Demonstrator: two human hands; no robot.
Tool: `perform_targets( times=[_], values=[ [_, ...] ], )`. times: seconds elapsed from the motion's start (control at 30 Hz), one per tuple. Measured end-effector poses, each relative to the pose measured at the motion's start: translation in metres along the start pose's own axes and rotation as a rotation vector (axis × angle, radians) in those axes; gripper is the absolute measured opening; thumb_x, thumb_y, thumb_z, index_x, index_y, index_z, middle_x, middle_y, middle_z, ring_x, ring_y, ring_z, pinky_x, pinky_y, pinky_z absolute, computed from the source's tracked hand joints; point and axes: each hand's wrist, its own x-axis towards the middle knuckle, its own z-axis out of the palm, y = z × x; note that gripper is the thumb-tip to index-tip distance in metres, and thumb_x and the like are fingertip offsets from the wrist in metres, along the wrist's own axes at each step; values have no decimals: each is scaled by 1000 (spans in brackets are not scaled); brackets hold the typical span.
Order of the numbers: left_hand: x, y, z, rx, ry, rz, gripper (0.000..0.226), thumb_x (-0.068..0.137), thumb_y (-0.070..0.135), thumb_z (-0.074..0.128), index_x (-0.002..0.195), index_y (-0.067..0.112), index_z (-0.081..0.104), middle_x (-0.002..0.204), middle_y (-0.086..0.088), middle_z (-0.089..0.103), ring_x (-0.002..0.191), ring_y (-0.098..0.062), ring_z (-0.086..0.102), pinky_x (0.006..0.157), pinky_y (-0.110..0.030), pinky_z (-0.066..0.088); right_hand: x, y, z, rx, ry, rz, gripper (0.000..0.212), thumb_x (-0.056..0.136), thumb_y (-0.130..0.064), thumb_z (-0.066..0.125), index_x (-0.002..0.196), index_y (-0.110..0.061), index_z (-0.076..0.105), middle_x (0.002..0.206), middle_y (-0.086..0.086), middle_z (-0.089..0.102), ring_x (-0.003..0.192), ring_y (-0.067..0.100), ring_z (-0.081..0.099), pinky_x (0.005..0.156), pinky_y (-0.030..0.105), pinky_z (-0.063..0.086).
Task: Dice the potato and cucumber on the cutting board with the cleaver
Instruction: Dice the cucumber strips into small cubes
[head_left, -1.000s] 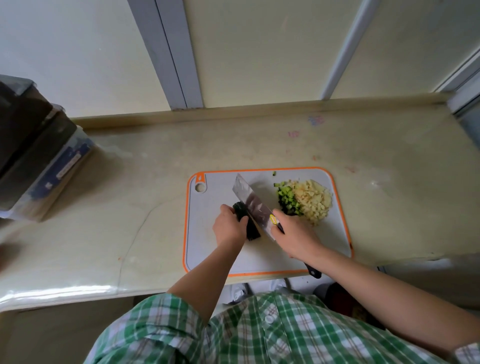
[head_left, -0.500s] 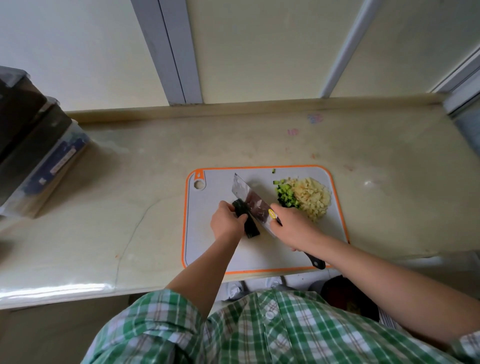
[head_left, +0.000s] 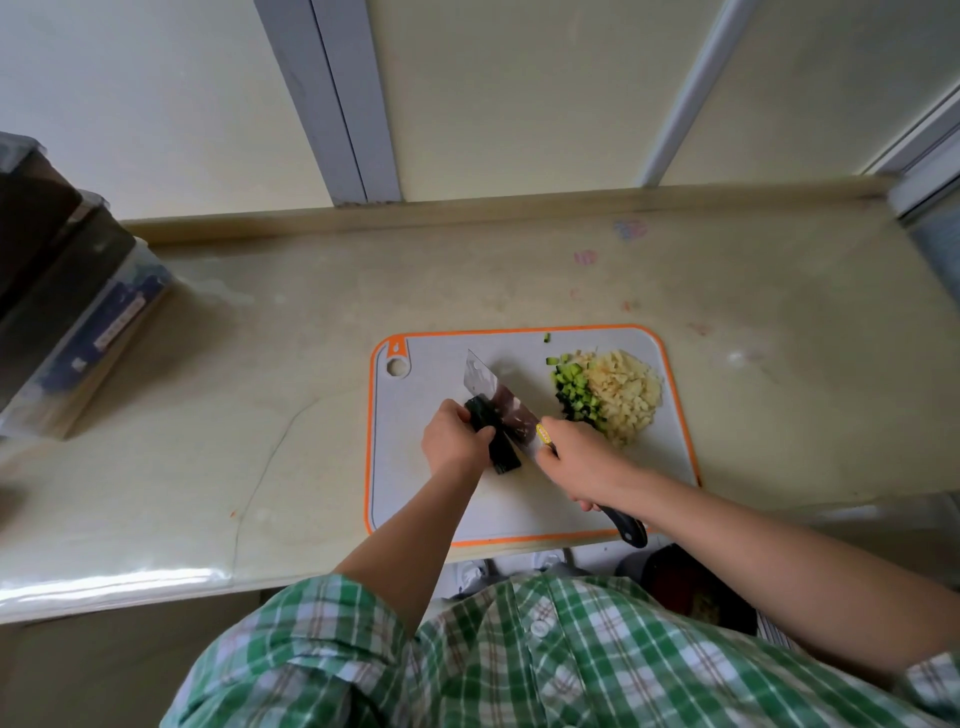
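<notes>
Head view, one cleaver (head_left: 487, 387), one cucumber piece (head_left: 505, 456)

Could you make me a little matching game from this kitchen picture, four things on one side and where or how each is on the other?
Things: 1 cleaver; 2 uncut cucumber piece; 3 diced potato; 4 cutting board.
Descriptions: A grey with an orange rim; B held by the left hand; C gripped by the right hand; D pale heap at the board's far right.
Pairs: 1-C, 2-B, 3-D, 4-A.
</notes>
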Motion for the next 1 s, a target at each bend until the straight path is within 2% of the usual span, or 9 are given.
perform_targets(
  times=[0.2,0.3,0.4,0.6,0.83,0.93,1.0],
  values=[
    [1,0,1,0,0,-10,28,81,16,74,101,13,55,98,-9,68,90,-28,66,82,-42,56,3,11,17,57,36,-32,15,92,-15,37,77,-15,35,59,6,44,33,20,44,30,21,35],
    [2,0,1,-7,4,-17,27,80,15,74,100,13,55,98,-9,69,91,-28,66,83,-42,56,7,15,30,29,99,-43,22,91,-15,42,71,-17,32,55,4,44,36,16,43,30,25,34],
    [3,0,1,-15,-2,-23,28,79,14,74,101,13,56,97,-9,68,91,-28,66,82,-42,56,10,21,41,30,133,-66,26,90,-13,46,69,-19,32,53,0,43,41,12,39,37,21,23],
    [3,1,0,-35,-20,-42,29,79,12,75,99,13,55,95,-10,68,89,-30,67,79,-43,58,8,23,48,57,157,-74,29,91,-11,46,70,-23,30,57,0,44,46,13,39,42,25,22],
    [-1,1,1,-27,-4,-30,26,80,15,75,96,16,54,93,-7,69,85,-28,68,80,-43,57,2,21,42,43,208,-76,12,95,-15,43,84,-15,39,55,1,44,44,17,41,41,30,24],
    [-4,-2,0,-38,16,-16,25,82,18,75,95,17,53,92,-4,69,83,-25,69,81,-41,57,5,18,34,77,215,-69,13,96,-16,42,83,-14,38,56,2,44,44,17,41,41,30,25],
    [-6,-4,0,-49,24,-15,24,83,17,74,97,16,54,93,-3,68,84,-24,68,81,-40,57,5,14,27,87,214,-68,14,96,-17,41,82,-13,38,58,5,47,45,20,44,42,34,33]
  ],
)
